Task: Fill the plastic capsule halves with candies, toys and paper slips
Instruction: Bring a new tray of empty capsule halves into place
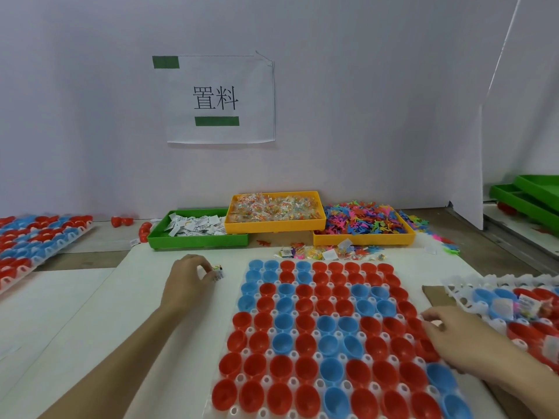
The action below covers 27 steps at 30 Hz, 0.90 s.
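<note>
White wall panels close off the back of our table (75,313), with a printed sign (219,98) taped above three supply trays: a green tray (196,240) of paper slips (196,226), a yellow tray (273,226) of wrapped candies (273,208), and a second yellow tray (363,238) heaped with small rubbery toys (363,220). Right in front of us lies the white grid holder (272,313) packed with red and blue capsule halves (305,306), open side up, and as far as we can see they are all unfilled.

Our left hand (186,281) hovers left of the holder, its grip closed in a pinch on a few small pieces (218,272), seemingly a slip and a wrapped candy. Our right hand (453,337) rests at the holder's right edge, fingers loosely bent, holding nothing we can make out.

We judge everything here to be feather-light. The halves look thin, smooth and merely seated in their holes, so a careless brush could tip one out. Slips are floppy, candy wrappers slick, toys soft; each is best pinched at the fingertips and dropped straight in.

Open table lies to the left. On the right, another partly filled holder (514,309) sits near, and loose pieces (329,252) crowd the gap before the trays.
</note>
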Motion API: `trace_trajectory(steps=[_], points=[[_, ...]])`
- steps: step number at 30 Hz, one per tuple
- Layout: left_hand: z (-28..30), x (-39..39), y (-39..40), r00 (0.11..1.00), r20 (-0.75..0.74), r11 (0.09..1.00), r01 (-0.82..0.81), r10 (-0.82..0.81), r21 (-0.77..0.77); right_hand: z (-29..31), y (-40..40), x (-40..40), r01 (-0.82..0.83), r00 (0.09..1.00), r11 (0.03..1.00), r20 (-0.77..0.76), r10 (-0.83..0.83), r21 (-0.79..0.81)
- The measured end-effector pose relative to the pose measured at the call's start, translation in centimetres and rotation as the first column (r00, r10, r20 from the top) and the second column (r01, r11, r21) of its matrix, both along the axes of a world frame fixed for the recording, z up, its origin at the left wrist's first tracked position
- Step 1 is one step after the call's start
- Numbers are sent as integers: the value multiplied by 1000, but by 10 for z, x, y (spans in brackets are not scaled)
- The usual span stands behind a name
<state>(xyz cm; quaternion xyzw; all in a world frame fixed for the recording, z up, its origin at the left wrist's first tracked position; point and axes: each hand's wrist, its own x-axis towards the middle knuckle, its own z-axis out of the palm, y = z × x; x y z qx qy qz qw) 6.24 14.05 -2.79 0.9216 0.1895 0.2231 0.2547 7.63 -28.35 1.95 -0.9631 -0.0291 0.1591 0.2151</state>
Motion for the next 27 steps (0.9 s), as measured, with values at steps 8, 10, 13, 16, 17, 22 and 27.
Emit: trace_trajectory(steps=[8,10,13,16,17,22,27], points=[[1,20,4,992,-49,991,111,-116,-80,-9,24,-1,-15,999,993,30,12,119],[0,21,5,995,-7,993,99,-99,-72,-11,28,0,-19,1000,990,21,16,141],[-2,23,8,995,23,991,95,-93,-95,-13,28,0,-24,999,988,27,20,150],[6,29,11,994,59,985,103,-96,-141,-12,26,0,-14,1000,985,-5,15,174],[12,32,12,992,67,983,120,-112,-141,-11,26,1,-15,1000,984,-24,20,176],[42,62,3,975,13,972,222,-222,-78,-5,22,9,-54,991,973,-110,80,225],[51,94,-33,936,12,936,352,-352,-24,-3,17,27,-37,989,985,-134,61,171]])
